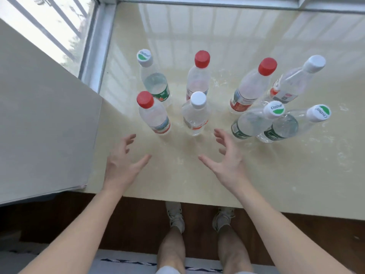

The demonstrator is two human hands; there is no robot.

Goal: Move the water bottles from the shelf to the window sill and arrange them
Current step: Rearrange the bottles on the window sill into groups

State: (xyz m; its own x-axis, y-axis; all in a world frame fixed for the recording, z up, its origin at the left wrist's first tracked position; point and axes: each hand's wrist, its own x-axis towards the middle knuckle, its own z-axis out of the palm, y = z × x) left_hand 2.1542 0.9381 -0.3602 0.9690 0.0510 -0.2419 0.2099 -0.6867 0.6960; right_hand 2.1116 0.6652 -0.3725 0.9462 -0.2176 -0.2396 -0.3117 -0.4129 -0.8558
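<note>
Several clear water bottles stand upright on the cream window sill [177, 175]. On the left are a green-label bottle [154, 80], a red-capped bottle [198, 76], a second red-capped one [154, 115] and a white-capped bottle [195, 113]. On the right stand a red-capped bottle [250, 88], a white-capped one [292, 84] and two green-label bottles [254, 123] [286, 125]. My left hand [124, 161] and my right hand [227, 159] hover over the sill just in front of the left group, fingers spread, holding nothing.
A window frame [98, 46] runs along the sill's left and far sides. A grey wall panel [43, 125] juts out at the left. The sill's front edge [177, 202] lies above a dark wooden floor, my legs and shoes [175, 216].
</note>
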